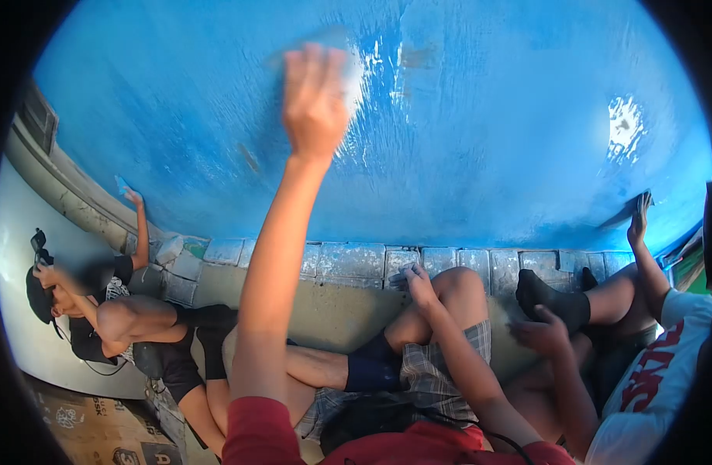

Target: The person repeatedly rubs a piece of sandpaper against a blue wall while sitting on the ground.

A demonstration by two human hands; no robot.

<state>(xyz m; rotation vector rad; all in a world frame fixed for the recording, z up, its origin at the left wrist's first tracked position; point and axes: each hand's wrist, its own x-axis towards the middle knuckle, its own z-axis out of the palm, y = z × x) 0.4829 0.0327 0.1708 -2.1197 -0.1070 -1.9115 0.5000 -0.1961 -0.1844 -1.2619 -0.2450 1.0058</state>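
Observation:
My left hand is raised against the glossy blue surface, blurred by motion. Its fingers lie close together and press on the surface. A greyish patch shows around the fingertips, but what lies under them is hidden. Wet streaks shine just right of this hand. My right hand rests near my bent knee, fingers loosely extended with greyish tips. I see nothing held in it.
A person in a dark cap sits at the left, one hand holding a light blue piece at the surface. At the right, another person's hand presses a dark sheet there. Grey blocks line the base; printed cardboard lies lower left.

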